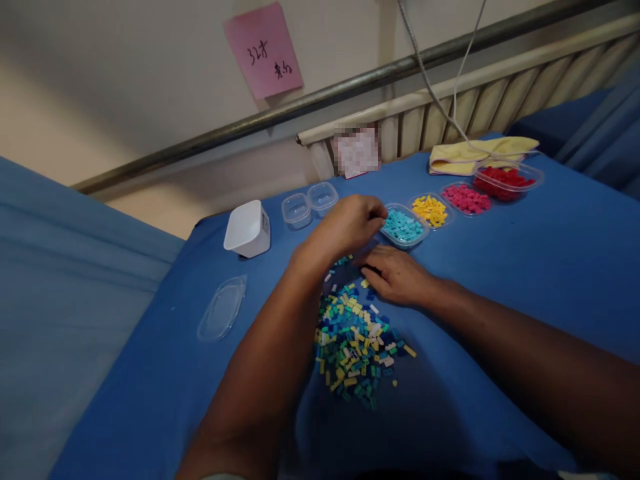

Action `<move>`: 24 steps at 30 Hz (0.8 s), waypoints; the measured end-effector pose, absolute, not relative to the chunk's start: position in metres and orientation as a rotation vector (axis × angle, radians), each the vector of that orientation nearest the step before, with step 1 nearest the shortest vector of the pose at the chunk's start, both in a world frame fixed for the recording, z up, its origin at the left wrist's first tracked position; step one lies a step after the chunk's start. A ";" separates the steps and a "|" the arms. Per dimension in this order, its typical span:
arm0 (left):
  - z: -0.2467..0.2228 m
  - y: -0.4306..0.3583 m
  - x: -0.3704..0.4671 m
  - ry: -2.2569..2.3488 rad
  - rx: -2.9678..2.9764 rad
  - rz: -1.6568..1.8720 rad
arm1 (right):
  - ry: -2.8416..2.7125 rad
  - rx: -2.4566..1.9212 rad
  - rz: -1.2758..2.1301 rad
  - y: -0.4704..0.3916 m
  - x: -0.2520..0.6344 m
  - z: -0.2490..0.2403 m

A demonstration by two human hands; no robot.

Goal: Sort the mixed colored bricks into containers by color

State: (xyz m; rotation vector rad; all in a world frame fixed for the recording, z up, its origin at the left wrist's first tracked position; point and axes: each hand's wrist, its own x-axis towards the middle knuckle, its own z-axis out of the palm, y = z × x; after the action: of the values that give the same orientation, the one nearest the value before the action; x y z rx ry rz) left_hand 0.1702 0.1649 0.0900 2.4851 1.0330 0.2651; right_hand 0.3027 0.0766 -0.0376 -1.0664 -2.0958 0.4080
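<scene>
My left hand point(354, 221) is over the left rim of a clear tub of turquoise bricks point(404, 228), its fingers bent into a pinch. Whatever they may hold is too small to make out. Just below, my right hand point(397, 275) rests low at the far right edge of a loose pile of small toy bricks point(353, 340), with thumb and fingertips drawn close together. Its fingertips are dim, so anything between them cannot be seen. Yellow, green, blue, teal and pale pink bricks mix in the pile. My left forearm hides part of the pile's left side.
Tubs of yellow bricks point(430, 211), pink bricks point(467, 199) and red bricks point(505, 183) line the right back. A yellow cloth point(450, 159) lies behind them. Two clear tubs point(297, 212), a white container point(249, 230) and a clear lid point(223, 310) are at left on the blue cloth.
</scene>
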 end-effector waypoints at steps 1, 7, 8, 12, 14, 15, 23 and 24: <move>0.093 0.166 0.154 1.074 2.464 0.269 | -2.091 -1.062 0.418 0.076 0.303 -0.037; 0.080 0.161 0.070 1.387 2.398 0.056 | -2.083 -1.056 0.446 0.075 0.303 -0.039; 0.075 0.159 0.063 1.404 2.388 0.022 | -2.085 -1.058 0.444 0.075 0.303 -0.039; 0.056 0.152 0.059 1.292 2.427 -0.137 | -2.073 -1.060 0.444 0.075 0.303 -0.039; 0.052 0.150 0.063 1.241 2.486 -0.210 | -2.069 -1.057 0.449 0.074 0.303 -0.038; 0.052 0.149 0.065 1.226 2.514 -0.235 | -2.069 -1.056 0.450 0.074 0.303 -0.037; 0.047 0.144 0.079 1.263 2.646 -0.254 | -2.089 -1.041 0.437 0.072 0.304 -0.037; 0.046 0.144 0.079 1.250 2.652 -0.248 | -2.089 -1.042 0.436 0.072 0.304 -0.037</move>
State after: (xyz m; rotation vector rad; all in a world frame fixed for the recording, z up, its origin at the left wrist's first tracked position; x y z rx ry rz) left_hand 0.0793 0.1437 0.0463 2.6519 1.2505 -0.2484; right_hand 0.3043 0.0722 -0.0371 -1.0422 -2.0889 0.4359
